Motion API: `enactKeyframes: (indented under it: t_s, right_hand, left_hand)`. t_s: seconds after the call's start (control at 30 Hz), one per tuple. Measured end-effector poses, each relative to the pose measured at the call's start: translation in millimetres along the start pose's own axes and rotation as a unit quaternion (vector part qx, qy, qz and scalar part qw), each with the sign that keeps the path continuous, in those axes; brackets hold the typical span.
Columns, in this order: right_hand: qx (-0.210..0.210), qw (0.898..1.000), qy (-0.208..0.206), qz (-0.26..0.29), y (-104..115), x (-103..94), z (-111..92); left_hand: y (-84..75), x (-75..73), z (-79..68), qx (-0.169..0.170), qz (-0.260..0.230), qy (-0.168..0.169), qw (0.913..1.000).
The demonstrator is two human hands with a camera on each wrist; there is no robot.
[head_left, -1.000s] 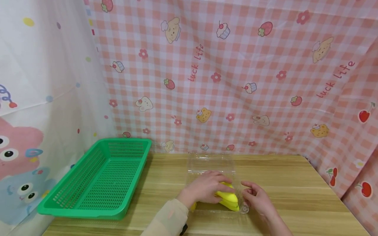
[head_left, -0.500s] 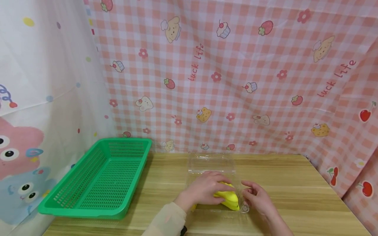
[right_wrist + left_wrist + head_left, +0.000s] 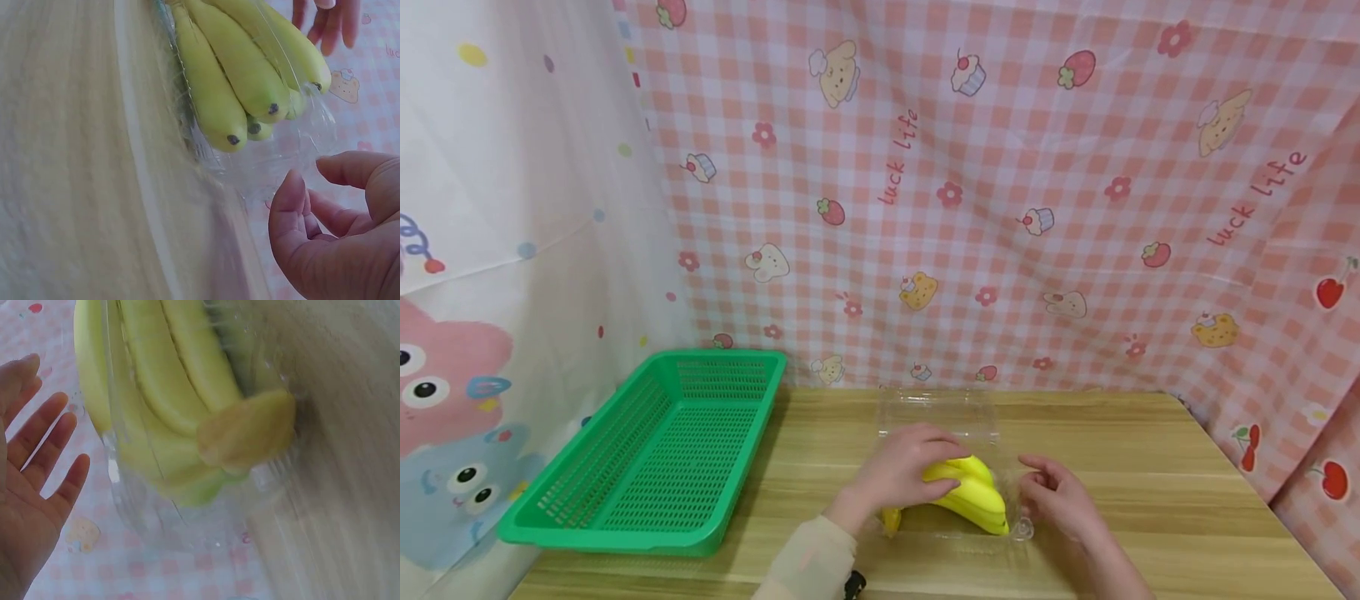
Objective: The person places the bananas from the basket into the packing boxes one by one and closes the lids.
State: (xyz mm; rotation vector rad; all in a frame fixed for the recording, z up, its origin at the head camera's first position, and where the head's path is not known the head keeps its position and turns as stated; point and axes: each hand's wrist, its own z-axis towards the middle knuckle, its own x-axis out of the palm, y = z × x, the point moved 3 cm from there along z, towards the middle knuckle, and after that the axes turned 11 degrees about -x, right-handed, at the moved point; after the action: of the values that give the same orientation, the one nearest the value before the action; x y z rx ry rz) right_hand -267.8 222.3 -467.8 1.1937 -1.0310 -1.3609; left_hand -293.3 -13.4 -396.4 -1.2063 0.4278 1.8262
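A bunch of yellow bananas (image 3: 973, 492) lies in a clear plastic box (image 3: 937, 417) with its lid open toward the back. In the left wrist view the bananas' brownish stem end (image 3: 250, 432) juts over the box's near side. My left hand (image 3: 906, 471) hovers beside the bunch, its fingers spread and apart from the fruit. At the box's right side is my right hand (image 3: 1060, 500), fingers loosely bent. The right wrist view shows a gap between its thumb and index finger, with the plastic edge close to the fingertips and nothing gripped.
A green slotted plastic basket (image 3: 700, 533) stands on the left of the wooden table (image 3: 1150, 467). Behind the table hangs a pink checked cloth (image 3: 1030, 167), with a white patterned cloth (image 3: 580, 275) at the left.
My left hand has drawn back to the left from the bananas, baring more of the bunch and its stem. My right hand has stayed almost in place beside the box.
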Motion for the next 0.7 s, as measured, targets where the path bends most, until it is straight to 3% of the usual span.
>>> enactKeyframes:
  t_s: [0.27,0.47,0.7]
  right_hand:
    - [-0.025,0.999,-0.003,-0.030,6.3,-9.0,7.2]
    - [-0.029,0.998,-0.010,-0.046,10.9,-13.1,15.6]
    - [-0.037,0.997,-0.002,-0.065,17.0,-15.5,26.3]
  left_hand:
    - [21.1,-7.1,-10.8,-0.113,-0.060,-0.025,0.9915]
    - [39.1,-13.1,-17.9,-0.201,-0.121,-0.060,0.9702]
    - [60.9,-15.0,-25.5,-0.248,-0.199,-0.103,0.9425]
